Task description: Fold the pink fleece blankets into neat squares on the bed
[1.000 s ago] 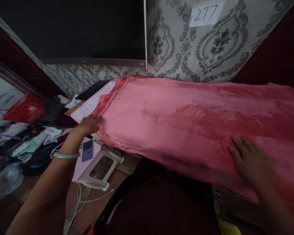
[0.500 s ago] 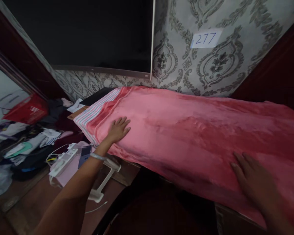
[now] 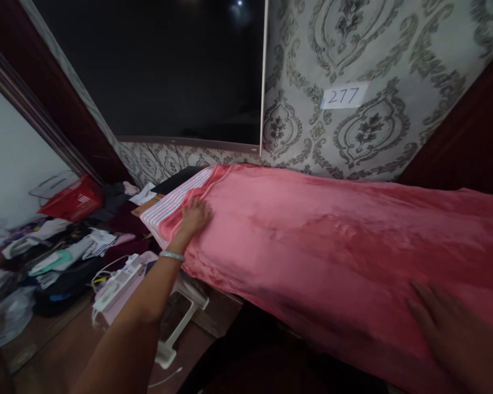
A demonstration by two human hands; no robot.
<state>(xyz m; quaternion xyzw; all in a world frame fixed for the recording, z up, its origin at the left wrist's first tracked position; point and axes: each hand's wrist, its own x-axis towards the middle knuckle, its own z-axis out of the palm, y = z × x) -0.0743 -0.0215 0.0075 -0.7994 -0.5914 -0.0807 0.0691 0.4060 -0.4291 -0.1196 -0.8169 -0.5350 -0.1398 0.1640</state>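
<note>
A pink and red plush blanket (image 3: 279, 230) lies spread over a long surface against the wall. A striped cloth (image 3: 176, 202) shows past its left end. On the blanket's left edge, beside the stripes, rests my left hand (image 3: 195, 216), fingers spread and a pale bangle (image 3: 172, 255) on the wrist. My right hand (image 3: 452, 323) lies flat on the blanket at the lower right, its fingers stretched out and dim in shadow. Neither hand visibly grips the fabric.
A large dark television (image 3: 181, 76) hangs above the blanket. Left of my arm, a power strip (image 3: 119, 282) sits on a pink and white stool (image 3: 184, 312). Piled clothes (image 3: 69, 251) and a red basket (image 3: 76, 200) are farther left. A paper marked 277 (image 3: 345, 96) is on the wall.
My left hand moved from the blanket's left edge inward onto its pink area, then back toward the edge. My right hand stays on the blanket. The view has tilted upward.
</note>
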